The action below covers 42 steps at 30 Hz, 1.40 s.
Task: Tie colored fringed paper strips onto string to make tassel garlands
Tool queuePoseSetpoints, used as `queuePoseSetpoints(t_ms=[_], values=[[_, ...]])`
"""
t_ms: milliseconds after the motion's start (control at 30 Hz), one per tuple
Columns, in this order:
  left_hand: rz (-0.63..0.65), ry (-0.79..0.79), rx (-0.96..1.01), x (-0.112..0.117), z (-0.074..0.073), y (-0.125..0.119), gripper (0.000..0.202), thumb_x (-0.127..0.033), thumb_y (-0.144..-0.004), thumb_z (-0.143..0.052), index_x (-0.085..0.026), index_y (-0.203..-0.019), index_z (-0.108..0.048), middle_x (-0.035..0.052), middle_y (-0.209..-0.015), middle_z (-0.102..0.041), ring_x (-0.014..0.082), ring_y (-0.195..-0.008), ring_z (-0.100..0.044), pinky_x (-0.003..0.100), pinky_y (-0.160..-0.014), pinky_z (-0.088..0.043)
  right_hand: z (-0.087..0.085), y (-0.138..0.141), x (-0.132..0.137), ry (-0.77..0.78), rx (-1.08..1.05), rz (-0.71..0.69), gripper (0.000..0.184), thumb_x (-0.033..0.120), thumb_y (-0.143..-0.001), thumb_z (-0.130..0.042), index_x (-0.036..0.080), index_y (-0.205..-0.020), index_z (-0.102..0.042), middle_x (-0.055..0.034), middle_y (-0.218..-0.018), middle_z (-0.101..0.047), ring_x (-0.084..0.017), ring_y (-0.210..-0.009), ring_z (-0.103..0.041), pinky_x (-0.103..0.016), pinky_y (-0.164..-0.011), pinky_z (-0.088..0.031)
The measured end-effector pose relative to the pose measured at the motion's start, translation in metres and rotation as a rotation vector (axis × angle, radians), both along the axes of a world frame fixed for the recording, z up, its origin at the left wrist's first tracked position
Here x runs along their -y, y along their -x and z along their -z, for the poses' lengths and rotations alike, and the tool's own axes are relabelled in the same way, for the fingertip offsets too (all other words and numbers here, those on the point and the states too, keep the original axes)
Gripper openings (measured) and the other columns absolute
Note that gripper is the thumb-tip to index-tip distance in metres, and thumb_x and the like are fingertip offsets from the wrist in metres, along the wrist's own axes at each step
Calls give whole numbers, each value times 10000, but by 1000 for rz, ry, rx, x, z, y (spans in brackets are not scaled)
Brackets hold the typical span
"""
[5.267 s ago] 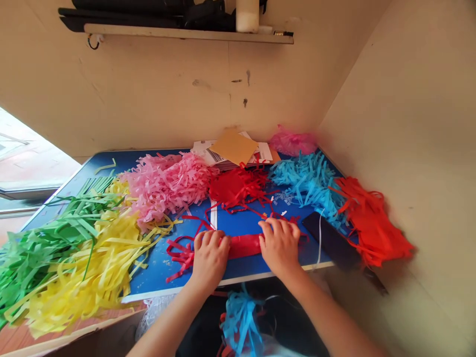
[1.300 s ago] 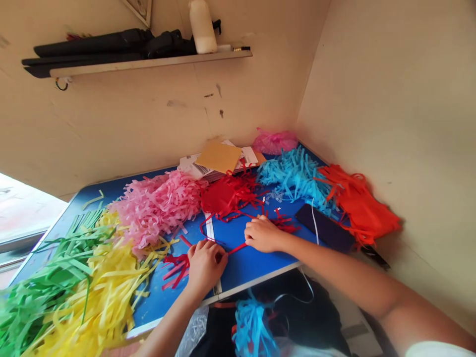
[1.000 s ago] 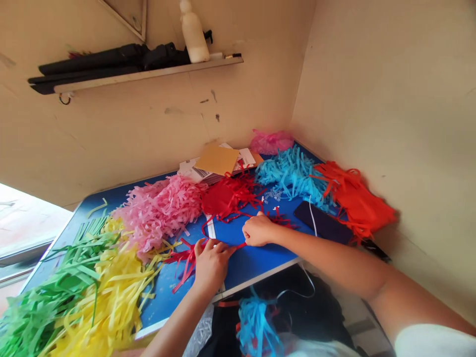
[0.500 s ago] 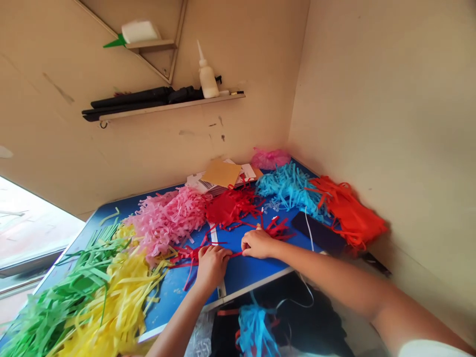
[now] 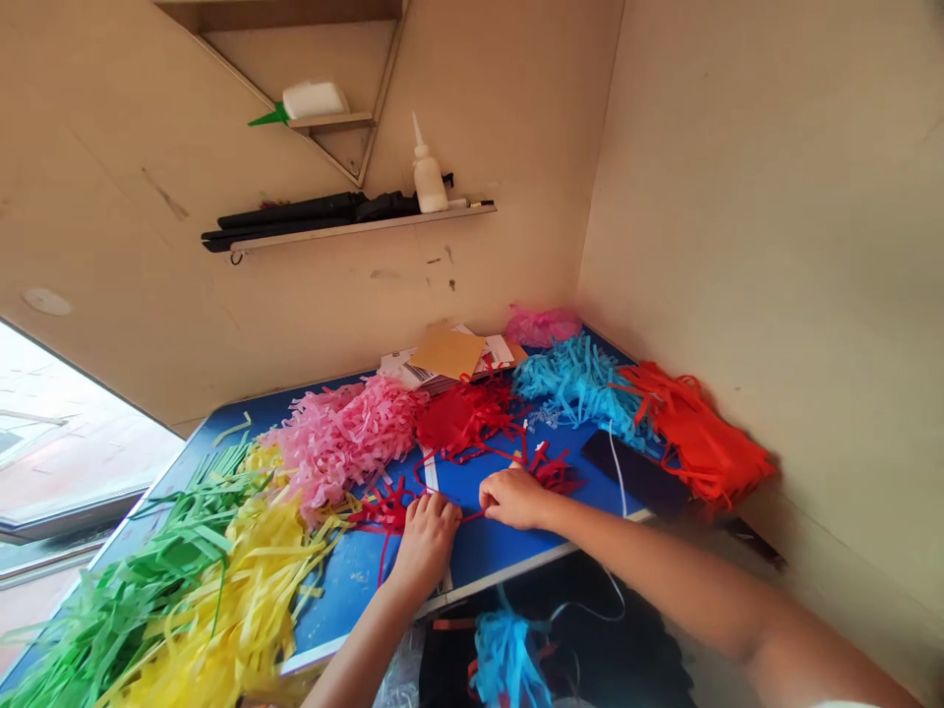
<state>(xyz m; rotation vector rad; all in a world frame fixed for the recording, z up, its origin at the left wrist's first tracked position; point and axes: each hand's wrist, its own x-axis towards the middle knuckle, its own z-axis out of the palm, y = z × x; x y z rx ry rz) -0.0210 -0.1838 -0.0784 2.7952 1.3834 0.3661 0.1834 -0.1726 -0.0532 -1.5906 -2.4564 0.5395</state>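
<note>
My left hand (image 5: 430,536) is closed on a red tissue paper fringe (image 5: 382,509), whose loose strips spread out to its left. A short gap away, my right hand (image 5: 511,495) is closed on the same red paper, with more strips fanning out beyond it. Between the two hands runs a thin red twisted stretch. Just behind them lies a heap of red fringed paper (image 5: 458,415) on the blue table (image 5: 479,559). The fingertips of both hands are partly hidden.
Pink (image 5: 354,423), yellow (image 5: 243,580) and green fringe (image 5: 147,560) cover the left side. Blue fringe (image 5: 579,379), orange-red fringe (image 5: 704,438) and a dark flat phone-like object (image 5: 630,467) with a white cable lie right. Cards (image 5: 448,352) sit behind; a glue bottle (image 5: 429,182) stands on the shelf.
The view has tilted up slightly. Both hands stay on the red paper, and its strips at either end have shifted and bunched a little.
</note>
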Motion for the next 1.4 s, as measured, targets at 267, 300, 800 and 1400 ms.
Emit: queuePoseSetpoints(t_ms=[267, 300, 800, 1400], values=[[28, -212, 33, 19, 5, 4, 259, -146, -921, -487, -264, -1080, -653, 70, -1106, -661, 240, -1028, -552, 415, -955, -342, 26, -13, 22, -481, 58, -203, 144, 222, -930, -561, 207, -848, -678, -43, -959, -690, -197, -918, -515, -377, -834, -290], [40, -224, 38, 20, 4, 3, 255, -153, -924, -492, -273, -1075, -658, 64, -1108, -664, 238, -1031, -553, 415, -961, -338, 29, -14, 23, -526, 65, -215, 178, 204, -945, -528, 208, -843, -674, -39, -924, -688, -192, -890, -506, -372, -815, -288], [-87, 76, 118, 18, 6, 7, 223, -291, -945, -474, -229, -888, -680, 56, -918, -673, 230, -907, -579, 368, -814, -392, 31, -32, 22, -184, -102, 29, 132, 324, -896, -652, 234, -837, -727, 1, -932, -688, -158, -924, -561, -314, -798, -287], [54, -49, -60, 22, -9, -9, 394, -82, -851, -521, -350, -1058, -720, 29, -998, -720, 270, -1017, -579, 511, -966, -283, 7, -19, 15, -302, 26, -142, 131, 317, -905, -615, 248, -868, -720, -27, -1002, -719, -236, -1056, -503, -461, -972, -203]])
